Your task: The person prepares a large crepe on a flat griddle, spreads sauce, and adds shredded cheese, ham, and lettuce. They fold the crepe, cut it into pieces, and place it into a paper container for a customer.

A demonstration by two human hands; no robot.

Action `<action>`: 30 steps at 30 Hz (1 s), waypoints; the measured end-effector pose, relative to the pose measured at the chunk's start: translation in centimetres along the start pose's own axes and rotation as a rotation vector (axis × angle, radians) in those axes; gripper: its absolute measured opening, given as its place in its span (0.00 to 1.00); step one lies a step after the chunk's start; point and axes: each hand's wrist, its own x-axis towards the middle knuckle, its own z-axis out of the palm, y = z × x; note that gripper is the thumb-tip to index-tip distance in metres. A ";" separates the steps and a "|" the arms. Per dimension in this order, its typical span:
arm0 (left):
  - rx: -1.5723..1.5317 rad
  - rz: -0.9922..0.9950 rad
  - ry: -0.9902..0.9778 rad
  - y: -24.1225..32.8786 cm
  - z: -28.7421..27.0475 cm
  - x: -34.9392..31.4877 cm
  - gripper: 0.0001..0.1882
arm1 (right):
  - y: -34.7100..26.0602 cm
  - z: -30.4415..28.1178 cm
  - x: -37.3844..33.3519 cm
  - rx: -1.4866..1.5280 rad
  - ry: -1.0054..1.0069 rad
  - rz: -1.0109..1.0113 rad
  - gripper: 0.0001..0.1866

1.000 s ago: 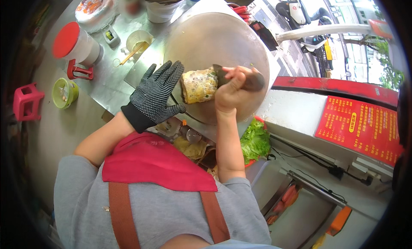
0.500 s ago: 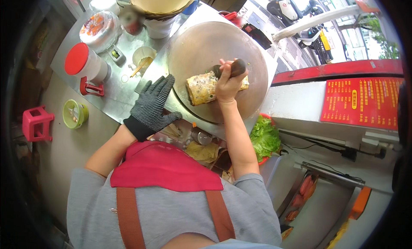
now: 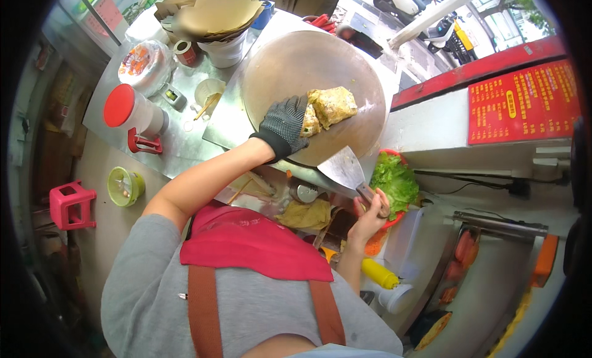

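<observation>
A folded, browned egg crepe lies in two pieces on the round griddle point(image 3: 277, 62). My left hand point(image 3: 282, 128), in a dark dotted glove, grips the left crepe piece point(image 3: 310, 125), its thumb on the near side and its fingers across the far side; the glove hides much of that piece. The right crepe piece point(image 3: 333, 105) rests against it, untouched by my hands. Bare and closed, my right hand point(image 3: 370, 219) holds a wide metal spatula point(image 3: 343, 168) by its handle. The spatula's blade is at the griddle's near right edge, apart from the crepe.
Lettuce point(image 3: 393, 180) in a red basket and a yellow squeeze bottle point(image 3: 379, 273) are at the right. On the steel counter at left stand a red-lidded jug point(image 3: 126, 108), a small cup point(image 3: 209, 91) and a white bucket point(image 3: 225, 53) of paper bags. A yellowish cloth point(image 3: 305, 213) lies below the griddle.
The crepe is now in two pieces. My left hand has moved from the griddle's edge onto the left one. My right hand has drawn back toward me with the spatula.
</observation>
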 end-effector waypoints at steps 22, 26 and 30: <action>-0.161 0.165 -0.173 -23.4 -20.9 12.4 0.44 | -2.6 39.3 -4.0 0.364 -0.428 0.085 0.13; -0.320 0.099 -0.524 -30.4 -20.6 17.5 0.37 | -0.5 45.8 -3.1 0.329 -0.333 0.183 0.13; -0.096 0.394 -0.669 -37.3 -15.2 22.4 0.34 | 1.8 49.2 -2.4 0.119 -0.262 0.242 0.15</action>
